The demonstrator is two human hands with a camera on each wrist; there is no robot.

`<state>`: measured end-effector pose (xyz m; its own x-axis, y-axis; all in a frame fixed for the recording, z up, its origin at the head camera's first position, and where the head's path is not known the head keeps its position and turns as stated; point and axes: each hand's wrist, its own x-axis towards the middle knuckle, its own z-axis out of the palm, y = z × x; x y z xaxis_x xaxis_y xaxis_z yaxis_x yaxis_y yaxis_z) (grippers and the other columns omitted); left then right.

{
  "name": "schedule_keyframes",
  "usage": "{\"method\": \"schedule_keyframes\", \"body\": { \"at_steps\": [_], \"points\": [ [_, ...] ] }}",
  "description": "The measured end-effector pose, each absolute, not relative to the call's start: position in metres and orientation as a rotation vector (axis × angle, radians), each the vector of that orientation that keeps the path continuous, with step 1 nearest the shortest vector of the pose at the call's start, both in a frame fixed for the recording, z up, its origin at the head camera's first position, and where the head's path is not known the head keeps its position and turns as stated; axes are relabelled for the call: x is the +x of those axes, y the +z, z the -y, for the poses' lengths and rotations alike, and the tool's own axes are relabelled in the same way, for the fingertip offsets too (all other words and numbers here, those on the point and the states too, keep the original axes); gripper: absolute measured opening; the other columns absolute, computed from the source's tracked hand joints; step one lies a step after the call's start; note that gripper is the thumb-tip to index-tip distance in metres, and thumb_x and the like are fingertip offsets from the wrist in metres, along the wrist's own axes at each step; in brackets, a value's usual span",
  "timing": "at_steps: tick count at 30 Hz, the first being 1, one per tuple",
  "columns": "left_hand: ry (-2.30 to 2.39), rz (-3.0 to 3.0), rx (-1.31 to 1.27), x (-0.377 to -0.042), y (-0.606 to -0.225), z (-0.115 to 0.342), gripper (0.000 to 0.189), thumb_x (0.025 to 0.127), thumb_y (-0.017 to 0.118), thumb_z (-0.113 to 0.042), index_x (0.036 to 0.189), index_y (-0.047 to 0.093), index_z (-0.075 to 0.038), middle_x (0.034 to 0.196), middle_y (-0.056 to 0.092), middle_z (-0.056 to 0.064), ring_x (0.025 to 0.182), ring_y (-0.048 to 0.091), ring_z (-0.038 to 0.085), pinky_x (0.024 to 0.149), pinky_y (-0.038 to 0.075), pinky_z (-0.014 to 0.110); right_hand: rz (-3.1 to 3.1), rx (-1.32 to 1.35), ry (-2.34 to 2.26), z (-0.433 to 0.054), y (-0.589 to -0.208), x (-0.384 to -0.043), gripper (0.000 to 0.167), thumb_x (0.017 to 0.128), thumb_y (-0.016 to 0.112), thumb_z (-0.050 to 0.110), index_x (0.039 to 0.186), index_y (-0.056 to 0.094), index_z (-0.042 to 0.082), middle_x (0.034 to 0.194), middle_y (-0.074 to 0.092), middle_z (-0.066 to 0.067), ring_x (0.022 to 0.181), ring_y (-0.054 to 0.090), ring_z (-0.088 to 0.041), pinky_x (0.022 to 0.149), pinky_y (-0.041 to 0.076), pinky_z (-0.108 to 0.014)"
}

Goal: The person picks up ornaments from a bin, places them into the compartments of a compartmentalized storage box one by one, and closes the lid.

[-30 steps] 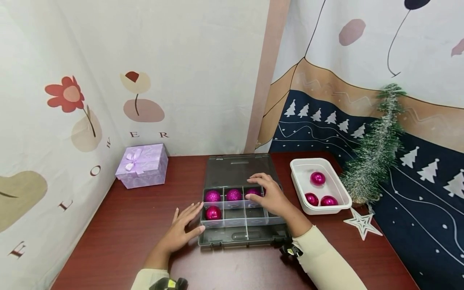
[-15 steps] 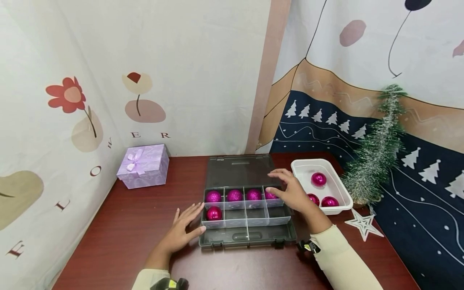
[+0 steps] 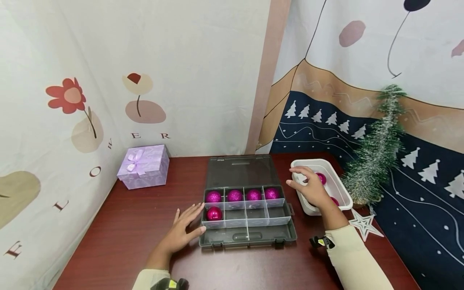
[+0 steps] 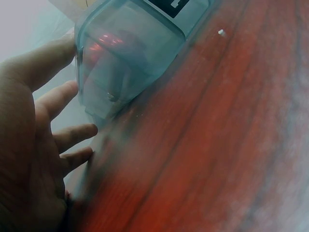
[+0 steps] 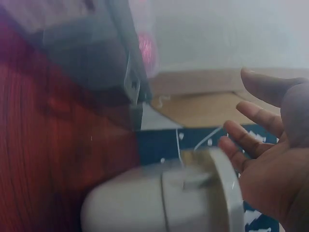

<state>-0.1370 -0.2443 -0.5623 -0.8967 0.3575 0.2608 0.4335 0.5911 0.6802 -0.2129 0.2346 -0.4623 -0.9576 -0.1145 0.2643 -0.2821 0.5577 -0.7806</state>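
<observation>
1. Across the back row of the box [image 3: 268, 233] sat four glitter balls [image 3: 235, 195], one to a compartment. A smooth ball [image 3: 214, 213] lay in the leftmost compartment of the box's middle row, and the lid [image 3: 239, 171] was folded open at its far side.
2. At the box's left side, the left hand [image 3: 181, 232] touched the wall with its fingers spread and nearly straight. It gripped nothing and seemed to steady the box.
3. Right of the box, the right hand [image 3: 314, 190] was over the near left part of the tub [image 3: 308, 162]. Its thumb and forefinger were well apart, the other fingers loosely bent, with nothing held.
4. Within that tub, two pink balls [image 3: 322, 178] showed partly past the hand; what it covered could not be told.
5. Most likely the step in hand was a reach for another ball. The next move seemed to call for lowering the right hand, pinching a ball and bringing it to the box's middle row.
6. Beyond the tub, farther right of the box, were a tree [image 3: 375, 153] and a star [image 3: 364, 224]; left of the box stood a gift [image 3: 143, 166].
</observation>
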Motion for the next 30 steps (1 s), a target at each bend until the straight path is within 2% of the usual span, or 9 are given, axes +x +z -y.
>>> {"method": "schedule_keyframes", "body": {
  "at_steps": [5,10,13,16,18,25,30],
  "points": [
    [-1.2,2.719,-0.666,-0.136,-0.563,0.245,0.074,0.098,0.077,-0.033,0.165,0.05,-0.014,0.169,0.049,0.023,0.157,0.039,0.058,0.12,0.0,0.091,2.596,0.274,1.331,-0.248,-0.464,-0.22,0.045,0.101,0.079,0.015,0.141,0.068,-0.003,0.149,0.063,-0.027,0.134,0.057,-0.041,0.098,0.049,-0.051],
    [-1.196,2.725,-0.667,-0.136,-0.562,0.244,0.074,0.098,0.076,-0.034,0.165,0.05,-0.014,0.169,0.049,0.023,0.157,0.039,0.057,0.12,0.0,0.091,2.608,0.221,1.257,-0.262,-0.462,-0.226,0.045,0.1,0.08,0.015,0.14,0.069,-0.002,0.144,0.066,-0.026,0.113,0.059,-0.04,0.091,0.051,-0.04],
    [-1.196,2.718,-0.671,-0.136,-0.561,0.244,0.074,0.098,0.077,-0.033,0.165,0.05,-0.014,0.168,0.049,0.023,0.157,0.039,0.058,0.12,0.0,0.091,2.625,0.195,1.24,-0.27,-0.46,-0.229,0.045,0.101,0.079,0.014,0.141,0.068,-0.003,0.146,0.064,-0.027,0.121,0.059,-0.041,0.103,0.053,-0.047],
    [-1.194,2.712,-0.672,-0.136,-0.56,0.243,0.074,0.097,0.077,-0.033,0.164,0.051,-0.013,0.168,0.05,0.024,0.156,0.04,0.058,0.12,0.001,0.091,2.65,0.162,1.25,-0.278,-0.46,-0.23,0.048,0.102,0.078,0.016,0.144,0.065,-0.003,0.152,0.061,-0.029,0.14,0.054,-0.043,0.115,0.048,-0.061],
    [-1.193,2.711,-0.672,-0.136,-0.56,0.244,0.074,0.097,0.077,-0.032,0.164,0.051,-0.013,0.168,0.05,0.024,0.156,0.04,0.059,0.119,0.001,0.091,2.672,0.141,1.277,-0.282,-0.46,-0.23,0.05,0.103,0.077,0.016,0.146,0.063,-0.003,0.155,0.058,-0.029,0.147,0.05,-0.045,0.119,0.045,-0.065],
    [-1.204,2.71,-0.674,-0.136,-0.56,0.244,0.074,0.097,0.077,-0.032,0.164,0.051,-0.013,0.168,0.05,0.024,0.157,0.039,0.059,0.119,0.0,0.091,2.734,0.115,1.272,-0.296,-0.464,-0.236,0.052,0.102,0.077,0.014,0.147,0.061,-0.005,0.159,0.053,-0.031,0.153,0.043,-0.049,0.128,0.034,-0.069],
    [-1.195,2.718,-0.674,-0.137,-0.561,0.245,0.074,0.098,0.077,-0.033,0.165,0.05,-0.015,0.168,0.05,0.022,0.157,0.039,0.058,0.12,0.0,0.091,2.772,0.074,1.277,-0.301,-0.465,-0.238,0.052,0.102,0.077,0.015,0.148,0.06,-0.004,0.161,0.051,-0.031,0.152,0.043,-0.049,0.127,0.034,-0.069]
  ]
}}
